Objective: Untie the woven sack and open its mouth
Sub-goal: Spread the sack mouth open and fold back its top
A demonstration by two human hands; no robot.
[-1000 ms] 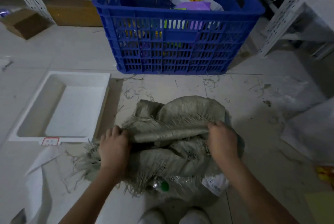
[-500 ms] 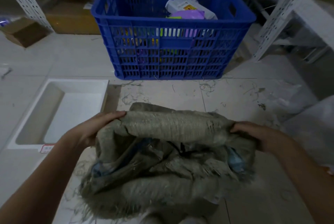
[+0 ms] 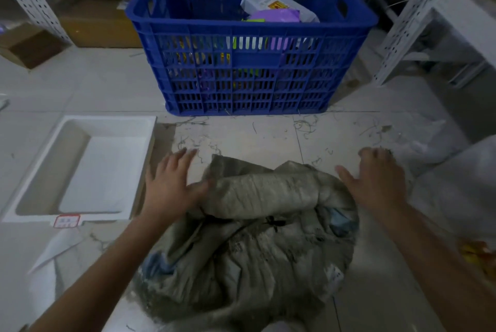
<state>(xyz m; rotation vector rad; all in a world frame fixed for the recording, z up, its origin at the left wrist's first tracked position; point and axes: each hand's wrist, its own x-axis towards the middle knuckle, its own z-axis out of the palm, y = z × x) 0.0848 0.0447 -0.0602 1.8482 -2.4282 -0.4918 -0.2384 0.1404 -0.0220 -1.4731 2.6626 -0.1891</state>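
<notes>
One sack (image 3: 257, 237) lies on the floor. Two hands: the left hand (image 3: 171, 184) at the sack's left edge, the right hand (image 3: 375, 181) at its right. One blue crate (image 3: 249, 68) stands beyond the sack, holding perhaps three packets; the slats hide the rest. One white tray (image 3: 80, 127) sits left of the sack. One cardboard box (image 3: 24, 47) lies far left beyond it.

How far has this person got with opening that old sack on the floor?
Mostly done, it seems. No tie shows on the woven sack, and its mouth gapes, the far rim rolled outward, bluish packets visible inside. Both hands are spread and grip nothing: the left hand has its thumb at the rolled rim, the right hand hovers by the other side. What may remain is spreading the mouth wider.
</notes>
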